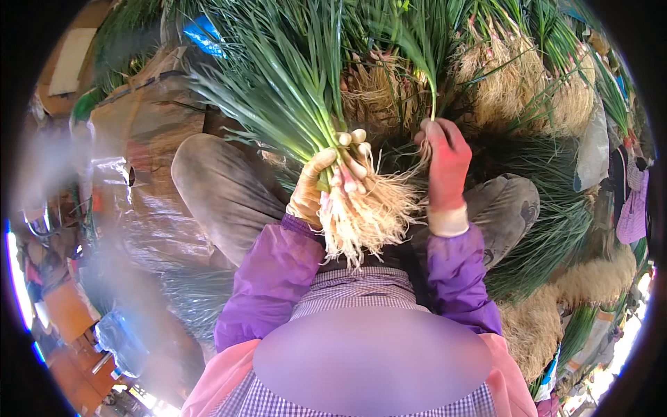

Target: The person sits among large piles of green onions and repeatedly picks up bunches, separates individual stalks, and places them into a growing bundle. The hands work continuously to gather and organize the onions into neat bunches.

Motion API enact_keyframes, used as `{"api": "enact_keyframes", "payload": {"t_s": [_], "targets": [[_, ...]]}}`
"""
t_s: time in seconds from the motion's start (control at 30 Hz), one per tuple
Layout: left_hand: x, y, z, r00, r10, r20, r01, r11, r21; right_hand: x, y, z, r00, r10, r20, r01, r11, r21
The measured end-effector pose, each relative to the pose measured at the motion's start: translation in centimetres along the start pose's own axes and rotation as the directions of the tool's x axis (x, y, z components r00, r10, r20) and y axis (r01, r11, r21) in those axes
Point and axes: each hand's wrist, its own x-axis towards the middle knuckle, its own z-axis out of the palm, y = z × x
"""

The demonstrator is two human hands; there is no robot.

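Observation:
My left hand (311,190), in a pale glove, is closed around a bunch of green garlic or scallion-like plants (348,174). Their long green leaves fan up and to the left, while the whitish bulbs and tangled pale roots hang toward my lap. To the right, my right hand (449,156) in a red glove pinches a single green stalk (432,86) near its base. Thin roots trail from beneath its fingers toward the bunch. The glove is slightly blurred.
Rooted bundles (500,68) lie beyond my hands. Loose green leaves (547,208) are heaped right of my bent knee, with a mass of pale roots (531,328) below. A brown plastic sheet (156,151) spreads at left. A clear plastic bottle (122,341) sits lower left.

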Motion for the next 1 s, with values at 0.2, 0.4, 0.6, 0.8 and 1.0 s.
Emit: {"api": "enact_keyframes", "payload": {"t_s": [0.2,0.4,0.6,0.8,1.0], "targets": [[-0.9,0.2,-0.9,0.991,-0.073,-0.115,0.061,0.993,-0.104,3.8,-1.4,3.5,0.581,0.079,0.810,-0.016,0.996,-0.086],[-0.1,-0.8,1.3,0.940,0.019,-0.341,-0.021,1.000,-0.003,3.0,0.9,6.3,0.830,-0.038,0.557,0.282,0.889,-0.360],[-0.2,-0.8,0.3,0.982,0.096,-0.162,-0.098,0.995,-0.002,-0.5,0.5,7.2,0.972,0.012,0.233,0.019,0.991,-0.134],[-1.2,0.6,-1.6,0.946,-0.019,0.324,0.114,0.954,-0.279,2.7,-0.4,4.8,0.871,-0.466,0.158,0.450,0.625,-0.637],[-3.3,1.7,-1.8,0.934,0.031,0.356,0.102,0.932,-0.348,2.0,8.7,-4.2,0.659,0.547,0.516,0.560,0.102,-0.822]]}}
